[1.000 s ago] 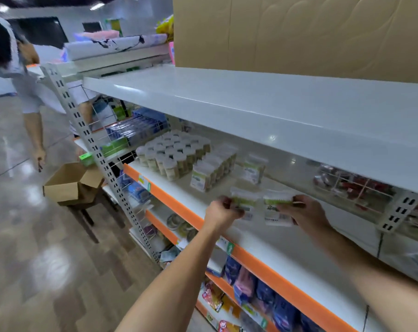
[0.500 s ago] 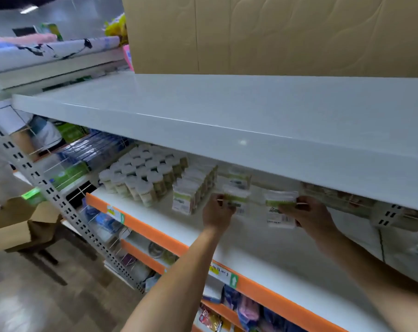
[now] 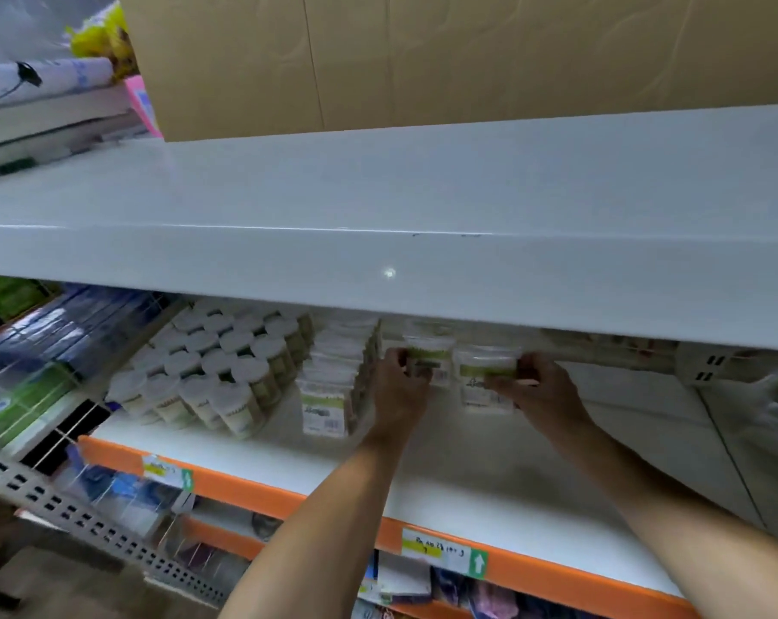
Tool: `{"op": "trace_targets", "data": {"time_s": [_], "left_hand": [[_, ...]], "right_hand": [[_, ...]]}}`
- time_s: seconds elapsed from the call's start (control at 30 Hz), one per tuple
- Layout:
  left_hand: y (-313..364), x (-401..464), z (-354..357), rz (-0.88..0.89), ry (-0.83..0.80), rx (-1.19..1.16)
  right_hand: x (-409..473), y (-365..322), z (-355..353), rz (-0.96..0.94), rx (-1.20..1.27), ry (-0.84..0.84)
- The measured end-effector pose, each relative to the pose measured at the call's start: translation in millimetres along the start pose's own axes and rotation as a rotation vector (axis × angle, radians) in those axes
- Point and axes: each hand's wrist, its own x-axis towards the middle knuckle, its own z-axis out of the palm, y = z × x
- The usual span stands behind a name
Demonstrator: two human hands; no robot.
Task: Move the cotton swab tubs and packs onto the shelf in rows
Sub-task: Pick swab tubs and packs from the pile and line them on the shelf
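At the far left of the white shelf [image 3: 489,498], a block of white-lidded cotton swab tubs [image 3: 217,364] is standing in tight rows, its front tubs sitting back from the orange front edge [image 3: 262,495]. Just to its right, a row of flat packs [image 3: 333,386] is running toward the back, upright and pressed together. Next, the left hand [image 3: 398,388] is curling its grip around one swab pack [image 3: 431,361], holding it upright just beside that row, near the back of the shelf. Beside it, the right hand [image 3: 543,390] is pinching a second pack [image 3: 485,377], fingers closed on its right side; whether either pack is touching the shelf, I cannot tell. Both packs are sitting close under the lip of the upper shelf [image 3: 378,279], which is hiding their tops. To the right of the hands the shelf surface is lying bare up to the back wall, and the strip in front of the goods is bare too.
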Motion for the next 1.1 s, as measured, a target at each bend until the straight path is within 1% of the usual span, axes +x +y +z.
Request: {"op": "trace_targets", "data": {"time_s": [0.2, 0.33, 0.47, 0.53, 0.6, 0.73, 0.87, 0.97, 1.03, 1.1], "left_hand": [[-6.1, 4.8, -0.7, 0.027, -0.058, -0.075], [-8.7, -2.6, -8.8, 0.053, -0.106, -0.056], [-11.1, -16.6, -14.8, 0.1, -0.062, -0.021], [-14.4, -19.8, -20.5, 0.088, -0.1, 0.025], [-16.3, -22.7, -27.2, 0.085, -0.142, 0.119], [-13.2, -33.6, -37.2, 0.13, -0.11, 0.242], [-9.7, -44.6, -40.5, 0.178, -0.133, 0.335], [-6.6, -49.4, -42.3, 0.208, -0.227, 0.35], [-1.7, -50.8, -40.5, 0.244, -0.34, 0.377], [4.1, -51.0, -36.3, 0.315, -0.418, 0.459]], "right_hand": [[1.5, 8.0, 22.2, 0.027, -0.088, 0.09], [12.4, 8.1, 37.0, 0.034, -0.143, 0.123], [15.7, 5.9, 58.0, 0.012, -0.182, 0.142], [16.4, 3.2, 70.7, -0.001, -0.204, 0.148], [17.5, 0.2, 81.8, -0.008, -0.21, 0.163], [19.9, -4.0, 99.8, 0.012, -0.198, 0.21], [19.3, -6.5, 109.7, 0.04, -0.188, 0.231], [17.8, -5.7, 104.2, 0.118, -0.208, 0.181], [15.6, -5.6, 91.4, 0.129, -0.298, 0.13], [12.5, -6.0, 71.4, 0.117, -0.402, 0.074]]}}
